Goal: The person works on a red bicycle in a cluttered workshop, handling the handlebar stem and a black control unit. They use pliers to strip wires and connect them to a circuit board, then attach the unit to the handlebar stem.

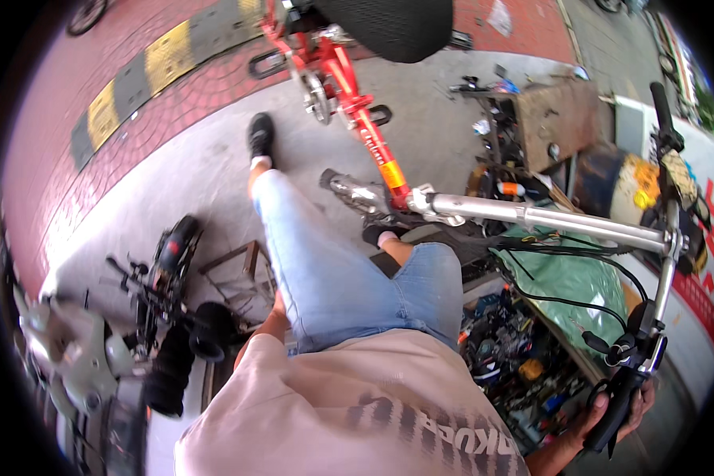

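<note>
A red folding bicycle [341, 79] with a black saddle [389, 24] stands in front of me, its silver handlebar stem [563, 222] reaching to the right above my jeans and a green plastic sheet [563, 293]. My right hand [595, 416] is closed around the black handlebar grip [615, 416] at the lower right, near the brake lever and black cables. My left hand [278, 304] is down beside my left thigh, mostly hidden by it; I cannot tell what its fingers touch. A small brown-framed stool or rack [250, 262] is just beyond that hand.
A pale scooter body [79, 357] and black bike parts [166, 270] crowd the left. Jumbled tools and parts [523, 365] lie at the right, with a worn board [555, 119] and a drum [603, 186] farther back. A yellow-black ramp strip [166, 63] edges the red paving.
</note>
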